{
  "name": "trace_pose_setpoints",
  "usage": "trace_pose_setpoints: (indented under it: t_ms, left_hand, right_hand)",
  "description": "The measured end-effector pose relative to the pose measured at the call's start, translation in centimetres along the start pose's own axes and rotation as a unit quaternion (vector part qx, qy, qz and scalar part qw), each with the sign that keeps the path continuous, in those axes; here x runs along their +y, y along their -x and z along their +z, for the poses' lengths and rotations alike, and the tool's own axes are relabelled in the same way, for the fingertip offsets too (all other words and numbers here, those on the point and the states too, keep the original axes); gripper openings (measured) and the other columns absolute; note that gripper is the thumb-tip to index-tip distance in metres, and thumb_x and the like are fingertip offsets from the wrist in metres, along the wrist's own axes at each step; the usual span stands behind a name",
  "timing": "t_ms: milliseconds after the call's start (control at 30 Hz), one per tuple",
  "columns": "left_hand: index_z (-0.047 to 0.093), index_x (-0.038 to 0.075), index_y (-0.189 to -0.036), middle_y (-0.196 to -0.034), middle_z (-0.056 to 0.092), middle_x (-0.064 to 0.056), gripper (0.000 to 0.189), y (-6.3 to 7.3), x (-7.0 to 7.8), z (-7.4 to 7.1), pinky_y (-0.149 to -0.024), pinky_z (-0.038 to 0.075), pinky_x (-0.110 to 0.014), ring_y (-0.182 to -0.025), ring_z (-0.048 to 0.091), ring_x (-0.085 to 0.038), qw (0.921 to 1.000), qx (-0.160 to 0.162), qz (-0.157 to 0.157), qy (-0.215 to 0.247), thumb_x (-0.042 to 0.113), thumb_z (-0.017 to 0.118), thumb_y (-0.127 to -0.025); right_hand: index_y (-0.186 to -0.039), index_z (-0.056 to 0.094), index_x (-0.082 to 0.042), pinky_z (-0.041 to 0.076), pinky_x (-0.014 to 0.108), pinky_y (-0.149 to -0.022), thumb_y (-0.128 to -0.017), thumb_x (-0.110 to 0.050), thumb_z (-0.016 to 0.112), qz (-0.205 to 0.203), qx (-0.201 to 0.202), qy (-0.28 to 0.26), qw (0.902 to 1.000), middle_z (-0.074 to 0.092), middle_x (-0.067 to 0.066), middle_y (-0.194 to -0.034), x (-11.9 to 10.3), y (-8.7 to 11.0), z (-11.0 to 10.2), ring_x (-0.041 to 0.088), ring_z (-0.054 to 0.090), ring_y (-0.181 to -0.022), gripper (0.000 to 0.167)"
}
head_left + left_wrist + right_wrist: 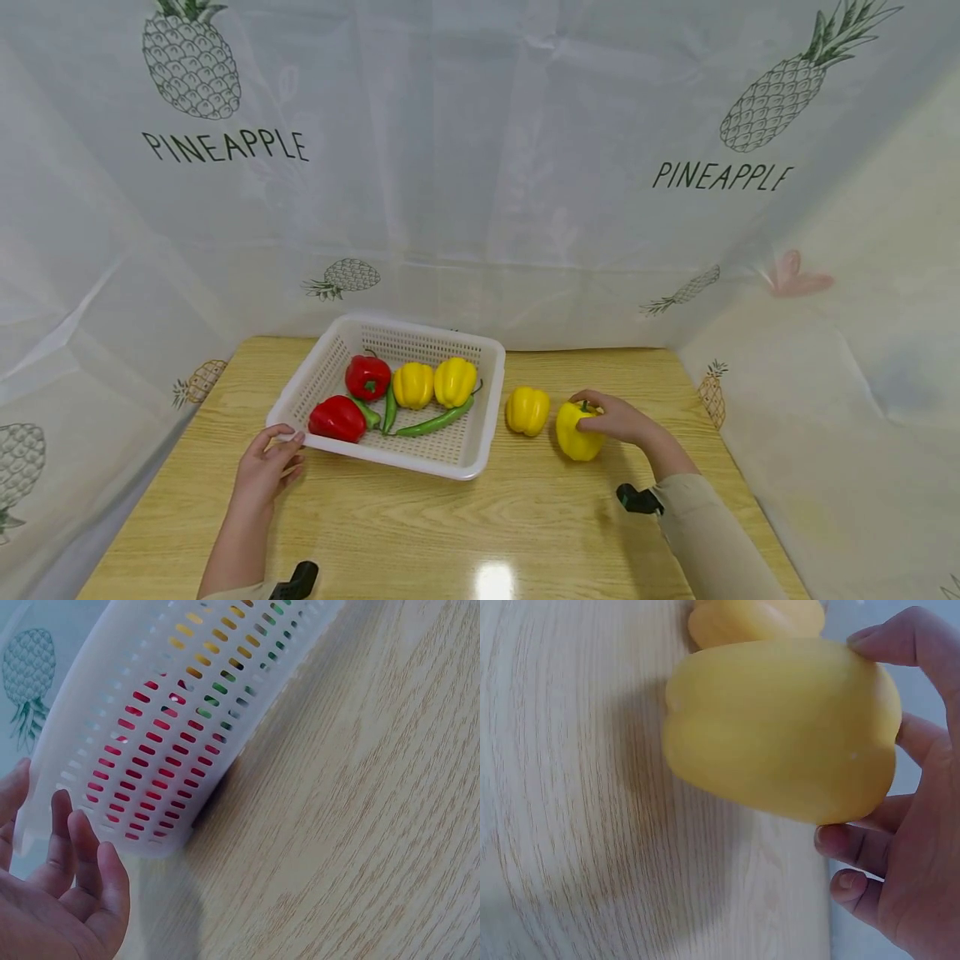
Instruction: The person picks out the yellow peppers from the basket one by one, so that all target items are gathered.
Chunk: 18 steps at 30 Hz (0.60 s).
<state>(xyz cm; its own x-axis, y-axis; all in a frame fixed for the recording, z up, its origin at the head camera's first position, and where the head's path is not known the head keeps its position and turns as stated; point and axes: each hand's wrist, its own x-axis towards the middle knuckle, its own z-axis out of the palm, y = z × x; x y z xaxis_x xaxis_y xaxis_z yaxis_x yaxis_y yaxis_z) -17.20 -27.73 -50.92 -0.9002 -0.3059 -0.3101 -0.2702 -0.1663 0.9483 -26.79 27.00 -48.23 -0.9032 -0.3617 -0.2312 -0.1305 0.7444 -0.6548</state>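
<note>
One pineapple-printed sheet (465, 192) fills the top of the frame and drops down both sides. Below it, a wood-grain bench (420, 542) spreads across the lower part. On the bench, left of centre, sits a white basket (382, 456), set at a slant. The left hand (262, 467) grips the rim at the basket's lower left corner, with other fingers spread outside the wall. The right hand (618, 418), right of centre, holds a big yellow pepper (575, 437) by its stem end, thumb and fingers on either side. Whether this pepper touches the bench, I cannot tell. A second yellow pepper (527, 411) lies between it and the basket. Inside the basket, two red peppers (337, 418) lie at the left, two yellow ones (455, 382) towards the upper right, and slim green chillies (437, 419) among and below them.

The held pepper looks smooth and is gripped at one end only, so it could swing or slip out if the fingers loosen. A leftward sweep kept low could knock the loose pepper and set it rolling. Pressing hard on that one corner could tip or slide the basket.
</note>
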Motion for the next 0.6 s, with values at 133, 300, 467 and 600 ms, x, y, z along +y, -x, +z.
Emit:
trace_pose_setpoints:
  t_ms: [133,300,467,600]
  left_hand:
    - [0.057,0.030,-0.095,-0.078,0.067,0.008,0.012,0.0,0.0,-0.1,-0.067,0.055,-0.026,-0.071,0.062,-0.010,1.0000,-0.002,0.006,0.000,0.025,0.068,-0.094]
    - [0.057,0.027,-0.099,-0.078,0.067,0.008,0.014,0.0,0.0,0.0,-0.068,0.055,-0.026,-0.071,0.062,-0.010,1.0000,0.005,-0.002,-0.001,0.026,0.069,-0.093]
    - [0.057,0.028,-0.097,-0.075,0.066,0.010,0.012,-0.1,0.0,0.0,-0.065,0.055,-0.025,-0.068,0.062,-0.009,1.0000,0.005,-0.004,0.007,0.023,0.068,-0.094]
    - [0.057,0.029,-0.096,-0.073,0.066,0.010,0.013,-0.1,0.0,0.0,-0.064,0.055,-0.024,-0.067,0.061,-0.008,0.9999,0.008,-0.006,0.011,0.022,0.068,-0.094]
  right_hand:
    - [-0.135,0.054,-0.011,0.041,0.059,-0.095,-0.086,-0.034,0.065,-0.001,-0.002,0.004,1.0000,0.049,0.023,-0.136,0.1,-0.6,0.0,0.042,0.046,-0.121,0.055]
    - [-0.135,0.053,-0.008,0.040,0.058,-0.096,-0.088,-0.033,0.065,-0.004,-0.011,0.000,0.9999,0.048,0.025,-0.137,0.4,-1.1,-0.1,0.043,0.045,-0.122,0.055]
    - [-0.136,0.051,-0.009,0.044,0.056,-0.091,-0.089,-0.032,0.064,0.015,-0.021,-0.017,0.9995,0.043,0.027,-0.139,0.6,-1.4,-0.1,0.044,0.044,-0.122,0.054]
    - [-0.135,0.052,-0.009,0.048,0.049,-0.083,-0.089,-0.032,0.063,0.022,-0.025,-0.019,0.9993,0.046,0.025,-0.133,0.7,-1.7,0.1,0.039,0.048,-0.114,0.053]
